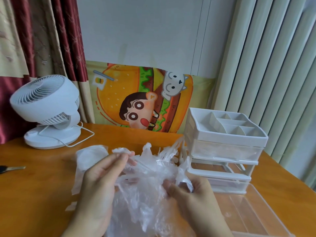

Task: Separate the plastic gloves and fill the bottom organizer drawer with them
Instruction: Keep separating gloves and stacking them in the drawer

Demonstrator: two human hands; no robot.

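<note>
Thin clear plastic fills the middle of the view: a crumpled bunch of gloves (147, 182) held up between both hands, just above the orange wooden surface (42, 185). The left hand (100, 183) pinches one glove's edge between thumb and fingertips at the top of the bunch, fingers pointing up and away from the person, wrist low. The right hand (189, 194) is curled round the other side of the wad, thumb pressing film against the fingers, palm turned inward. Gripping opposite sides like this looks meant to pull one clinging sheet free of the others.

Beyond the left grip a flatter pile of plastic (90, 156) lies on the surface. Just beyond the right grip stands the white organizer (225, 147), its upper drawer shut and the slot below it vacant. The clear drawer (256, 212) lies pulled out on the surface to the right of the right grip, close enough to drop gloves into; it appears to hold none yet, so filling seems barely begun.
</note>
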